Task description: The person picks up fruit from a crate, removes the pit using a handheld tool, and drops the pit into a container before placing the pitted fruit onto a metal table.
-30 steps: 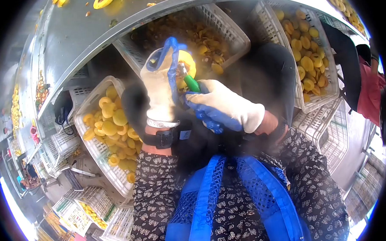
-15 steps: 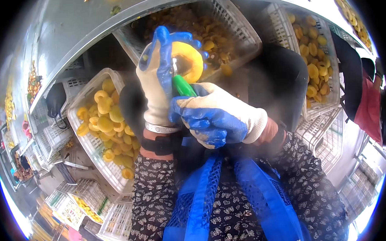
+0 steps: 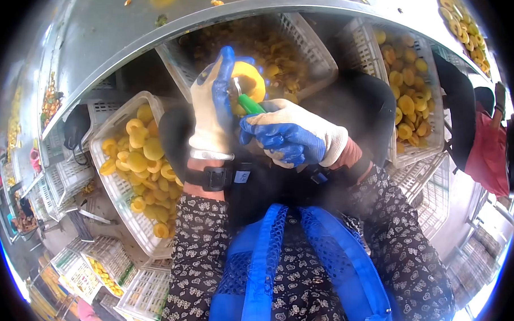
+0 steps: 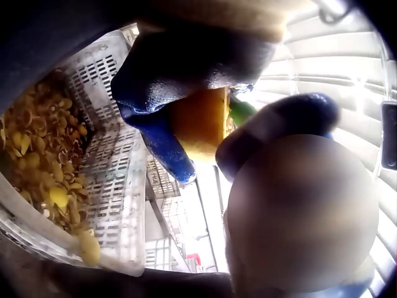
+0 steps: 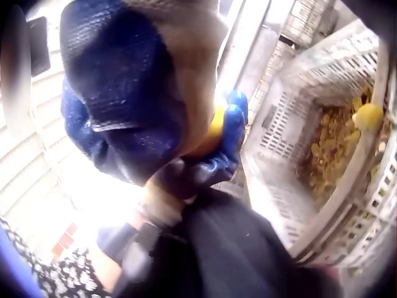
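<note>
Fruit with thick yellow flesh and a hollowed, cut face point(image 3: 255, 84) sits in the left hand point(image 3: 211, 108), gloved in cream knit with blue coating, its fingers wrapped around the piece. The right hand point(image 3: 301, 130), gloved likewise, has its fingers curled around the green handle of a small metal-ended tool point(image 3: 249, 105). The tool's metal end is at the hollow of the cut face; how deep it goes cannot be told. Beyond the hands stands a white slotted plastic crate point(image 3: 306, 39) with brownish-yellow scraps point(image 3: 285, 63), under the edge of a grey metal bench point(image 3: 122, 29). To the person's left, a white plastic crate point(image 3: 118, 208) holds yellow fruit pieces point(image 3: 138, 162); another white slotted crate point(image 3: 372, 50), on the right, holds more.
</note>
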`<action>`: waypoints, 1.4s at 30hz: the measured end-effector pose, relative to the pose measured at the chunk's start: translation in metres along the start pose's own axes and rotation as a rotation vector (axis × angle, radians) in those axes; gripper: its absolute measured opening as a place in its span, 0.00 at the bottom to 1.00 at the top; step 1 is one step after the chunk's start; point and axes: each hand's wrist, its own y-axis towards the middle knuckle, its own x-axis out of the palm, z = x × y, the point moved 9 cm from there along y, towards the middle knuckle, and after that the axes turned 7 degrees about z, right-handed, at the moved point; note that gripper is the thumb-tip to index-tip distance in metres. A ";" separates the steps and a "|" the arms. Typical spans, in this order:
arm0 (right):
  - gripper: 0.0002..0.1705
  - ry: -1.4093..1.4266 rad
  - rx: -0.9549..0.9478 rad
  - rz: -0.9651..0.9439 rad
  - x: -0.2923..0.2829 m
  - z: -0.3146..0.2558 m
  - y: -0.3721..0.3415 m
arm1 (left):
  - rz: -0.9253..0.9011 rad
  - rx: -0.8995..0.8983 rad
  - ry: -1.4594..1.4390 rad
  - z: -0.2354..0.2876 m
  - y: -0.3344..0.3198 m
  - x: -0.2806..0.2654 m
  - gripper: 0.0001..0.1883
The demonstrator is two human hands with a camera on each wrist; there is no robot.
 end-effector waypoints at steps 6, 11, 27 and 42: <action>0.13 0.138 -0.014 0.056 0.003 0.010 -0.003 | -0.047 0.011 -0.009 0.001 -0.004 0.005 0.24; 0.13 0.168 -0.146 -0.055 -0.001 -0.024 -0.061 | 0.133 -0.090 -0.406 0.004 0.013 -0.026 0.24; 0.22 -0.809 -0.437 0.585 0.011 -0.036 0.000 | 0.147 0.234 -0.185 0.029 -0.006 -0.038 0.32; 0.16 -0.480 -0.252 0.291 0.024 -0.021 0.012 | 0.126 0.224 -0.068 0.020 0.000 -0.031 0.29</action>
